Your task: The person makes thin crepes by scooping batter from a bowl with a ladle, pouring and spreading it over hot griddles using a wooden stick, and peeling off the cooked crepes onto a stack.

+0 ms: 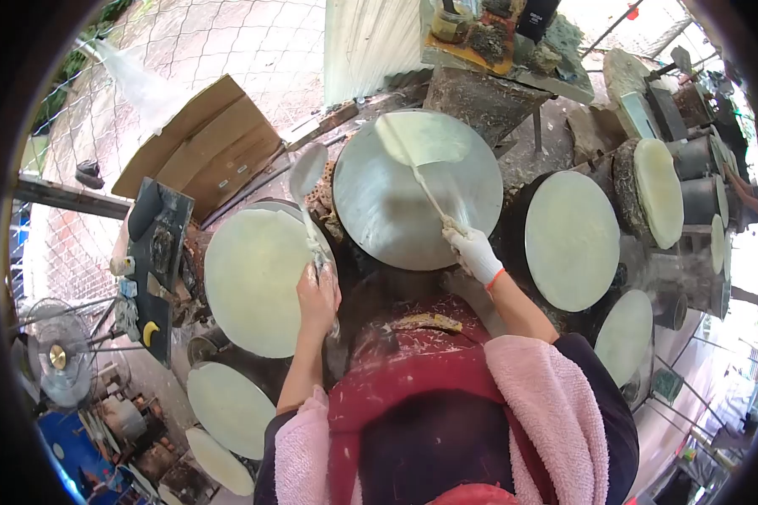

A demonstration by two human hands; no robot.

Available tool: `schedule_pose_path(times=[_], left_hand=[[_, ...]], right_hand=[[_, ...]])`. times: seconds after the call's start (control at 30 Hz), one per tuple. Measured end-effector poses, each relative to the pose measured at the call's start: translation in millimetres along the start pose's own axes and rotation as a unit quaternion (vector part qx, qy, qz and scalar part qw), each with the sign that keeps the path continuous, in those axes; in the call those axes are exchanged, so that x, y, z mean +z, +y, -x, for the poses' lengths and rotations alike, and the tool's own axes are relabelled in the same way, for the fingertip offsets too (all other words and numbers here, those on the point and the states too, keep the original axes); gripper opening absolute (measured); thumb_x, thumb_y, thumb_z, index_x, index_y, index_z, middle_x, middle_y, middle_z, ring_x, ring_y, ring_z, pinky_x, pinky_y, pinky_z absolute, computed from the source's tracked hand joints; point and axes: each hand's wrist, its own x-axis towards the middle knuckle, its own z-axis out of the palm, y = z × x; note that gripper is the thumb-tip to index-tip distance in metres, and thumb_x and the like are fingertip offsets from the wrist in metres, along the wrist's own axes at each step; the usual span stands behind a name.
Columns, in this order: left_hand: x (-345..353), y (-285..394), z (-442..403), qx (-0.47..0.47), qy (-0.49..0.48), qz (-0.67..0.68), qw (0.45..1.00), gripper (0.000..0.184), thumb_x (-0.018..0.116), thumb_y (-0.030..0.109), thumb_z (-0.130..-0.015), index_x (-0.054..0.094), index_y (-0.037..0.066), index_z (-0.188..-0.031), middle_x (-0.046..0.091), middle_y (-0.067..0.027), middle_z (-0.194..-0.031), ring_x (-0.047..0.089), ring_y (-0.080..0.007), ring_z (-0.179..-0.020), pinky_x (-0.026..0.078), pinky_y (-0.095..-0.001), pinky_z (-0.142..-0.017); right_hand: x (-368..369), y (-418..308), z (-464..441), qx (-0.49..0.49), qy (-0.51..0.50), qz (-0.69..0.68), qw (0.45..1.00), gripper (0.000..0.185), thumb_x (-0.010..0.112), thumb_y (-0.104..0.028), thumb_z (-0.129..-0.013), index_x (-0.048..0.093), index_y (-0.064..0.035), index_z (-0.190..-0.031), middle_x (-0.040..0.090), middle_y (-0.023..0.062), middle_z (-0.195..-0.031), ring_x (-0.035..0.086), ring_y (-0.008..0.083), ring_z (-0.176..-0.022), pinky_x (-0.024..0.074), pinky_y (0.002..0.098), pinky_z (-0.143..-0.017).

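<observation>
My bare left hand [318, 299] is closed around the batter-coated handle of a ladle [309, 172]. The ladle's round bowl points away from me, left of the middle griddle [375, 210]. My right hand [473, 252], in a white glove with an orange cuff, grips a long thin batter spreader [429, 196]. Its far end reaches into a pale patch of batter [440, 139] at the back of that round metal griddle; the exact shape of this end is hard to make out. Bare metal shows over the griddle's front part.
Pale round sheets lie on griddles to the left [257, 282] and right [573, 240], with several more farther round. A cardboard sheet [202, 147] stands behind on the left. A fan [57, 358] is at far left, and a cluttered stand [556, 80] at the back.
</observation>
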Motion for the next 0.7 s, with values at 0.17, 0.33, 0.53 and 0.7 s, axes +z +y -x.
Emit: schedule_pose_path(times=[0.17, 0.33, 0.53, 0.7], left_hand=[[5.0, -4.7, 24.4, -0.076, 0.045, 0.011, 0.996, 0.025, 0.047, 0.024, -0.103, 0.048, 0.002, -0.090, 0.043, -0.0002, -0.059, 0.039, -0.0090, -0.039, 0.033, -0.0246, -0.035], [23.3, -5.7, 42.4, -0.113, 0.080, 0.006, 0.990, 0.023, 0.047, 0.021, -0.102, 0.048, 0.001, -0.090, 0.043, -0.0009, -0.059, 0.040, -0.0096, -0.038, 0.033, -0.0253, -0.034], [40.3, -5.3, 57.1, -0.149, 0.110, -0.010, 0.983, 0.021, 0.046, 0.019, -0.102, 0.050, 0.001, -0.093, 0.044, -0.0009, -0.059, 0.042, -0.0097, -0.037, 0.034, -0.0258, -0.034], [52.3, -9.4, 65.6, -0.156, 0.143, -0.002, 0.977, 0.019, 0.047, 0.019, -0.101, 0.051, 0.002, -0.092, 0.045, -0.0006, -0.058, 0.043, -0.0101, -0.037, 0.034, -0.0263, -0.034]], right_hand=[[-71.3, -17.8, -14.0, -0.084, 0.057, 0.092, 0.991, 0.044, 0.066, -0.027, -0.091, 0.061, -0.0107, -0.132, 0.067, 0.0025, -0.094, 0.059, 0.0095, -0.086, 0.0480, 0.0230, -0.075], [-58.6, -52.1, -13.1, 0.045, -0.100, 0.066, 0.992, 0.040, 0.063, -0.022, -0.094, 0.061, -0.0080, -0.131, 0.054, -0.0030, -0.074, 0.049, 0.0054, -0.059, 0.0391, 0.0211, -0.049], [-124.9, -41.9, -69.8, -0.151, -0.084, 0.154, 0.973, 0.043, 0.065, -0.023, -0.093, 0.060, -0.0021, -0.130, 0.066, 0.0058, -0.119, 0.059, 0.0156, -0.106, 0.0439, 0.0279, -0.095], [-110.5, -62.7, -70.9, 0.002, -0.199, 0.108, 0.974, 0.043, 0.067, -0.022, -0.092, 0.060, -0.0043, -0.131, 0.063, -0.0040, -0.099, 0.053, 0.0071, -0.084, 0.0443, 0.0236, -0.076]])
